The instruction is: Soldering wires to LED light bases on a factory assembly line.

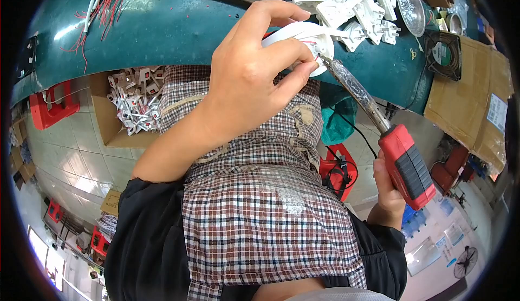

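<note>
My left hand [252, 65] is closed round a round white plastic housing [323, 42] at the table's near edge. Its thumb and index finger pinch together at the housing's near side, and a short piece of red wire shows inside. My right hand [387, 190] grips a soldering iron [374, 108] by its red and black handle. The iron slants up and left, its tip at the housing beside my left fingertips. Whether the tip touches metal there is too small to tell.
Beyond the housing lies a pile of white plug housings [352, 11], near a metal bowl [410, 9] and a small black fan [442, 55]. Red and white wires [108, 0] lie far left. A cardboard box of white parts [132, 103] stands below the green table [157, 27].
</note>
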Demonstrator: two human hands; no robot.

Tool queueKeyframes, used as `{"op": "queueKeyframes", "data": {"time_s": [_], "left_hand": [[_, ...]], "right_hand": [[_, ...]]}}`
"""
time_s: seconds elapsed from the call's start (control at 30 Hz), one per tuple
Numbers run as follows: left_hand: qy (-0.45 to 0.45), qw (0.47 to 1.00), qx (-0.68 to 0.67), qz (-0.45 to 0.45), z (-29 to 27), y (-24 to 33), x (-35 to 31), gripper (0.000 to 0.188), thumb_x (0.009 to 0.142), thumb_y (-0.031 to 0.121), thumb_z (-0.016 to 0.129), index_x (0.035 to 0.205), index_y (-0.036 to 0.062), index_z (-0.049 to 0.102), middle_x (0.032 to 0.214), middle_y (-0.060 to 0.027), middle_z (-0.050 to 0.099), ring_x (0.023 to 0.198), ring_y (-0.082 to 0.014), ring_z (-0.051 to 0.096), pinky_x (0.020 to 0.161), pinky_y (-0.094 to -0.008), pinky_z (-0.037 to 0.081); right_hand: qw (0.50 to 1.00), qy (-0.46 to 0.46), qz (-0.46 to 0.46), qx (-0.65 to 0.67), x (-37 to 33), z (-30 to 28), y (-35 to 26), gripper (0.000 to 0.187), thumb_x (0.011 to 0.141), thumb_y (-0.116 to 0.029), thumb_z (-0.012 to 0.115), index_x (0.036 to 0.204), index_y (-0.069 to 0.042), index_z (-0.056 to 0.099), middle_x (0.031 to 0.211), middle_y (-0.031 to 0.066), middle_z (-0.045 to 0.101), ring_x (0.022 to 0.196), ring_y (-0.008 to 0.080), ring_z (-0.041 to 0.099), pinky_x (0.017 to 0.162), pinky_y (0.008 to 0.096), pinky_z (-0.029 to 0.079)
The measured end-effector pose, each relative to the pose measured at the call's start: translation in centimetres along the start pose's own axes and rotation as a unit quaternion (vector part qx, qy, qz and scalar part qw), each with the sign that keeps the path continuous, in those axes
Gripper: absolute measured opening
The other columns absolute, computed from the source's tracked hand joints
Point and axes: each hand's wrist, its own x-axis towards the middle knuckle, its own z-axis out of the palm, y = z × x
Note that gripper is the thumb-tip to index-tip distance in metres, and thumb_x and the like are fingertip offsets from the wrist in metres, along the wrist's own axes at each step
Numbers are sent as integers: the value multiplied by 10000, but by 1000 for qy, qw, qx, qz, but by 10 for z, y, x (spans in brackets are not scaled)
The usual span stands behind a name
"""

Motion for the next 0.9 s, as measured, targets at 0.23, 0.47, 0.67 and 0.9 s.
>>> {"op": "queueKeyframes", "data": {"time_s": [0.23, 0.47, 0.67, 0.9], "left_hand": [[2, 1000, -6, -1, 0, 3, 0, 156, 720, 12, 838, 836, 39, 736, 1234, -161, 626, 1068, -302, 682, 867, -366, 579], [-12, 1000, -2, -12, -1, 1, 2, 139, 734, 14, 828, 836, 38, 737, 1242, -163, 616, 1062, -309, 675, 888, -381, 561], [-23, 999, 6, -26, -2, 7, 8, 127, 744, 30, 827, 828, 40, 732, 1245, -173, 611, 1048, -312, 666, 900, -385, 546], [-39, 998, 51, -16, -1, 7, 1, 124, 759, -16, 800, 841, 23, 715, 1256, -186, 592, 1052, -299, 661, 841, -356, 559]], "right_hand": [[981, 161, -15, 107, -3, 8, -2, 111, 896, -27, 625, 961, 20, 548, 747, 82, 518, 491, 97, 414, 456, 252, 366], [929, 311, -23, 199, 80, 49, 25, 343, 960, 16, 639, 1287, 26, 536, 1041, 86, 638, 764, 127, 643, 645, 260, 516], [933, 327, -143, 39, 154, 77, 48, 546, 804, 19, 814, 1256, -15, 509, 1096, 107, 645, 952, 213, 684, 776, 319, 548], [930, 321, -144, -108, 178, 108, 43, 597, 668, 38, 757, 1206, -62, 518, 1117, 172, 562, 850, 421, 640, 682, 476, 534]]}}
